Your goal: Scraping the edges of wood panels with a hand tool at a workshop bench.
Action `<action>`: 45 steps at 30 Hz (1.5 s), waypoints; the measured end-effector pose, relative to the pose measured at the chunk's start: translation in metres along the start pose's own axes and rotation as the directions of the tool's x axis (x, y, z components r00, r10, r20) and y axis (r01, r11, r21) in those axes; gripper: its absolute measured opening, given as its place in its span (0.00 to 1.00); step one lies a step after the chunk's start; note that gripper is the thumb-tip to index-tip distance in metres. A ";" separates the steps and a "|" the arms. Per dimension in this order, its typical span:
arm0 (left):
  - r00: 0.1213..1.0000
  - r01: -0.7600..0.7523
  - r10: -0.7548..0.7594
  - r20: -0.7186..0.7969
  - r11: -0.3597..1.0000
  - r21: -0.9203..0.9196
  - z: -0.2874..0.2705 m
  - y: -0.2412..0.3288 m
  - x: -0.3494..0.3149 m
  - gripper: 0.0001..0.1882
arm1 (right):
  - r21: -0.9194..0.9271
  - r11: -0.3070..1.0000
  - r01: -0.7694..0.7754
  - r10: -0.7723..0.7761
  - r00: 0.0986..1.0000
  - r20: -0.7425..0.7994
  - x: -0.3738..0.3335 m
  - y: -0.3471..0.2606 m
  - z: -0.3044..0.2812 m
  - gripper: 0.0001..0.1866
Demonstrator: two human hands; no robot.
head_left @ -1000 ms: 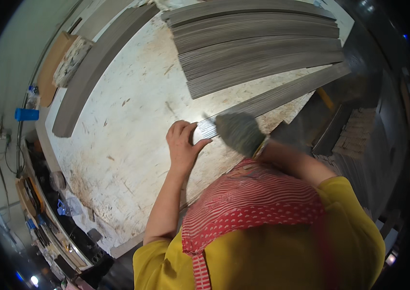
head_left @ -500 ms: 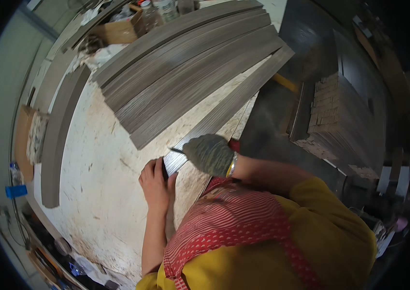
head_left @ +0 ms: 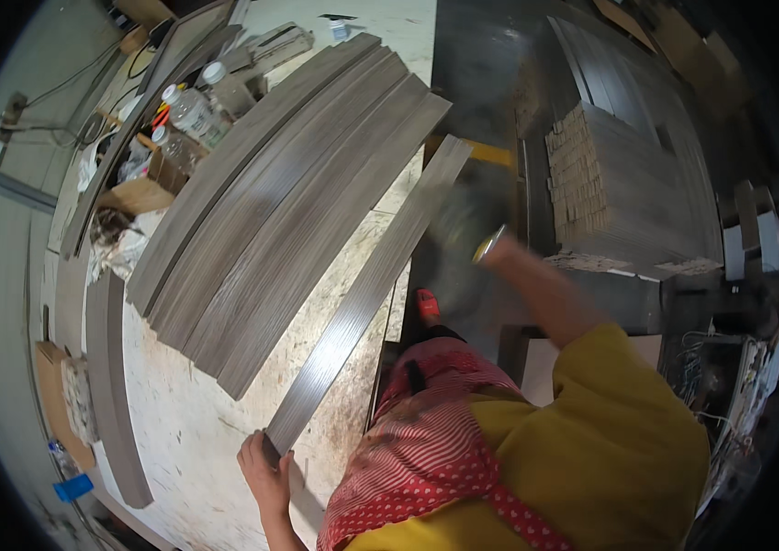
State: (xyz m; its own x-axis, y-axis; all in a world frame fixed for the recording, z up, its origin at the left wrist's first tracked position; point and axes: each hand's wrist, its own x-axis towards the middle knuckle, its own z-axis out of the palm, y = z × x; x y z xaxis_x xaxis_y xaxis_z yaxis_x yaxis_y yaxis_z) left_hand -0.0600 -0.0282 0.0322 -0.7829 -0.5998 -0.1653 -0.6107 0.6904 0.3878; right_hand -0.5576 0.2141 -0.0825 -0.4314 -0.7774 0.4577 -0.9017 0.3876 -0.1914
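A narrow grey wood-grain plank (head_left: 345, 317) lies slantwise across the pale worktable (head_left: 178, 441), its far end reaching out past the table's right edge. My bare left hand (head_left: 265, 470) closes around the near end, fingers on one side and thumb on the other. Beside the plank's far end is my gloved right hand (head_left: 467, 216), smeared by motion. Its fingers and anything in them cannot be made out. To the left of the held plank, several similar planks (head_left: 270, 239) lie side by side.
Another grey strip (head_left: 117, 395) lies at the table's left side. Plastic bottles (head_left: 195, 115) and a cardboard box (head_left: 137, 195) stand behind the planks. Beyond the table's right edge rises a tall stack of boards (head_left: 623, 193). A blue object (head_left: 73, 488) is at the far left.
My right hand has swept from the plank's near end out toward its far end. The view has shifted, with my left hand still at the near end. The thin dark tool seen earlier no longer shows.
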 end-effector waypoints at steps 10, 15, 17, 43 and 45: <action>0.995 0.080 -0.080 0.068 0.997 0.000 -0.005 -0.008 0.007 0.39 | -0.321 0.862 -0.393 0.466 0.864 0.190 0.059 0.056 -0.056 0.12; 0.998 0.058 -0.058 0.006 0.994 0.094 0.009 0.005 0.010 0.37 | -0.083 0.786 -0.612 0.611 0.749 0.255 0.047 0.099 -0.079 0.15; 0.999 0.032 -0.035 0.023 0.992 0.121 0.006 0.009 0.015 0.34 | 0.335 0.816 -0.471 0.491 0.871 0.030 0.032 0.088 -0.063 0.14; 0.740 0.669 0.074 0.668 0.020 -0.743 -0.006 -0.065 -0.009 0.28 | 0.254 0.866 0.431 -0.495 0.811 0.311 0.034 -0.323 -0.044 0.04; 0.766 0.622 0.167 0.621 0.053 -0.781 -0.003 -0.073 -0.013 0.30 | 0.096 0.989 0.117 -0.150 0.846 0.512 0.048 -0.262 -0.033 0.09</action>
State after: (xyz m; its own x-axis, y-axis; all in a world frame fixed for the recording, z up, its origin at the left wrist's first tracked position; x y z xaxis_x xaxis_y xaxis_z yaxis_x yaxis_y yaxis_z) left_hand -0.0049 -0.0721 0.0088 -0.7751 -0.0927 -0.6251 -0.4269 -0.6525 0.6261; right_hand -0.3409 0.0918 0.0186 -0.2446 -0.9692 -0.0292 -0.9444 0.2450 -0.2193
